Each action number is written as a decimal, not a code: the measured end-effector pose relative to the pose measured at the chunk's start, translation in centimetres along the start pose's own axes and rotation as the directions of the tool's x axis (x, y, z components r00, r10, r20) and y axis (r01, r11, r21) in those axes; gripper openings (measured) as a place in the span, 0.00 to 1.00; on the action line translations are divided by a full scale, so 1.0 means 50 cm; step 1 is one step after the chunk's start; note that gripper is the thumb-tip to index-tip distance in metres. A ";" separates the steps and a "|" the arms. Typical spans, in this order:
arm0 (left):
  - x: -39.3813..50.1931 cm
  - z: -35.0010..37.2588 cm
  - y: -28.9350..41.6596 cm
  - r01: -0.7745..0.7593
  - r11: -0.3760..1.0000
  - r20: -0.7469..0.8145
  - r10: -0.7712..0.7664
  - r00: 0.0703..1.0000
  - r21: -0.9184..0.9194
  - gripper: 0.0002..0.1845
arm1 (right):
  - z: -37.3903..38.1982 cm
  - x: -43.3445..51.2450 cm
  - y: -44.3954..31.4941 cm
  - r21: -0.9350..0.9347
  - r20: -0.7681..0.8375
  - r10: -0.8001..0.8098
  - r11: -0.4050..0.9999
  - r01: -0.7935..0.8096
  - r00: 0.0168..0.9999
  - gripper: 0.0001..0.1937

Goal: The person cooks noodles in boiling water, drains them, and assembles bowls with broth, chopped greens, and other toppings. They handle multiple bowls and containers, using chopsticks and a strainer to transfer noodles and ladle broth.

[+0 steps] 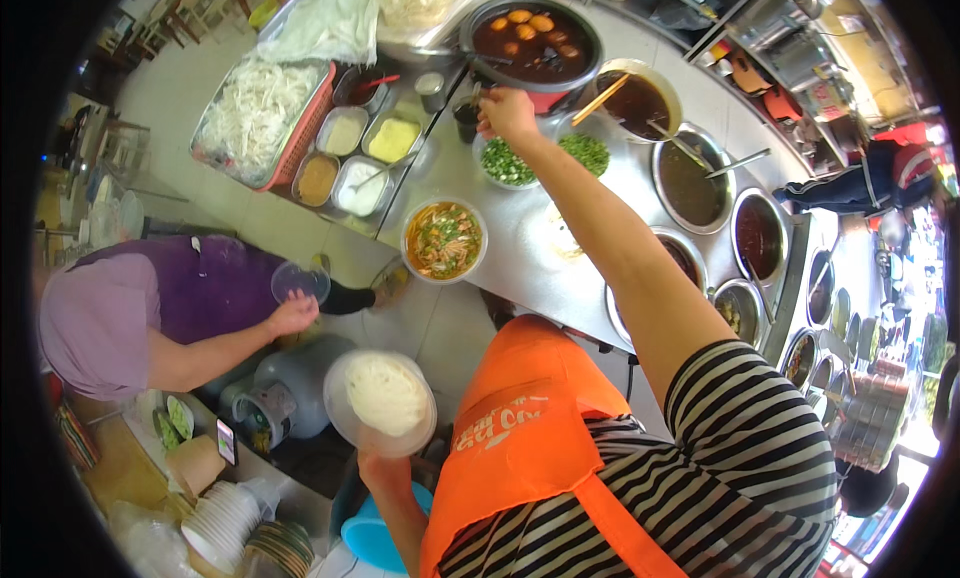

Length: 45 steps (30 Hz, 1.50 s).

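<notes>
My left hand (pixel 384 469) grips a clear plastic bowl (pixel 336 426) by its near rim. Inside the bowl lies a smooth white mass of food (pixel 384 394), blurred, perhaps noodles. Stretched across the steel counter (pixel 517 252), my right hand (pixel 508 114) has its fingers curled at a thin handle over a small dark jar (pixel 465 120). Just below that hand is a container of chopped green onions (pixel 504 164); a second one of chopped herbs (pixel 585 154) sits beside it, partly behind my forearm. A filled bowl of noodles with greens (pixel 444 240) stands at the counter's edge.
Ahead is a large pot of eggs in dark broth (pixel 532 42). Several sauce pots (pixel 694 177) with ladles line the right. Seasoning tubs (pixel 360 184) and a noodle basket (pixel 255 124) stand left. A co-worker (pixel 180 308) holds a clear bowl near a gas cylinder (pixel 300 383).
</notes>
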<state>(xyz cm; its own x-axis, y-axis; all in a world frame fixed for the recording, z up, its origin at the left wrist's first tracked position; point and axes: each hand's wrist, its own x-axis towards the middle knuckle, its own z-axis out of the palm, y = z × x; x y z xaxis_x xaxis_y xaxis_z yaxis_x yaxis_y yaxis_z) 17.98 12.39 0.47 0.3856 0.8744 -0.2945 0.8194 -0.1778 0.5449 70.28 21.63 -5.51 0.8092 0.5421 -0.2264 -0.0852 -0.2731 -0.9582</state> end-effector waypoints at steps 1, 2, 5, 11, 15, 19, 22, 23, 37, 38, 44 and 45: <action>0.024 -0.004 0.016 -0.058 0.982 -0.056 0.069 0.996 0.179 0.20 | 0.022 0.033 0.002 0.054 -0.047 0.093 0.994 -0.090 0.995 0.09; 0.049 -0.004 0.031 -0.112 0.972 -0.113 0.137 0.984 0.206 0.16 | 0.034 0.057 0.006 0.042 -0.039 0.118 0.992 -0.116 0.992 0.09; 0.127 -0.010 0.050 -0.235 0.923 -0.114 0.280 0.953 0.304 0.15 | 0.064 0.093 0.023 -0.054 -0.100 0.178 0.981 -0.184 0.979 0.09; 0.302 0.002 0.065 0.113 0.628 0.114 -0.039 0.993 -0.770 0.24 | 0.083 0.085 0.031 -0.328 -0.285 -0.095 0.945 -0.004 0.954 0.08; 0.422 0.022 0.136 0.342 0.123 0.363 0.251 0.898 -0.932 0.38 | 0.053 0.061 0.032 -0.426 -0.243 -0.208 0.900 0.088 0.947 0.08; 0.527 0.055 0.217 0.436 0.157 0.464 0.300 0.834 -0.886 0.34 | 0.022 0.034 0.041 -0.146 -0.133 -0.032 0.989 0.012 0.991 0.09; 0.583 0.092 0.263 0.445 0.200 0.488 0.307 0.817 -0.873 0.30 | 0.011 0.020 0.039 0.049 -0.212 0.071 0.997 -0.062 0.975 0.10; 0.597 0.104 0.276 0.453 0.215 0.501 0.304 0.811 -0.865 0.28 | 0.009 0.016 0.033 0.103 -0.238 0.097 0.992 -0.074 0.966 0.10; 0.628 0.175 0.383 0.553 0.148 0.570 0.298 0.766 -0.820 0.20 | -0.006 -0.204 -0.113 -0.402 -0.016 -0.707 0.652 0.643 0.707 0.08; 0.626 0.177 0.386 0.556 0.131 0.567 0.298 0.768 -0.821 0.20 | -0.011 -0.212 -0.113 -0.388 -0.021 -0.723 0.642 0.661 0.691 0.08; 0.596 0.166 0.366 0.486 0.197 0.524 0.325 0.787 -0.852 0.27 | -0.033 -0.113 -0.076 -0.491 -0.141 -0.722 0.645 0.585 0.677 0.08; 0.588 0.160 0.358 0.471 0.202 0.512 0.325 0.795 -0.859 0.28 | -0.028 -0.081 -0.065 -0.556 -0.100 -0.744 0.593 0.583 0.661 0.07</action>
<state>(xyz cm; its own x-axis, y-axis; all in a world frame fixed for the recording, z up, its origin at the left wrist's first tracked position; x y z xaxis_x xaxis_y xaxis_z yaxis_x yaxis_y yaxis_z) 47.36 31.28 -4.72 0.7904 0.4056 -0.4590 -0.0168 0.7634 0.6457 68.09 19.23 -1.25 0.6561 0.4819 0.5808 0.7445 -0.2872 -0.6027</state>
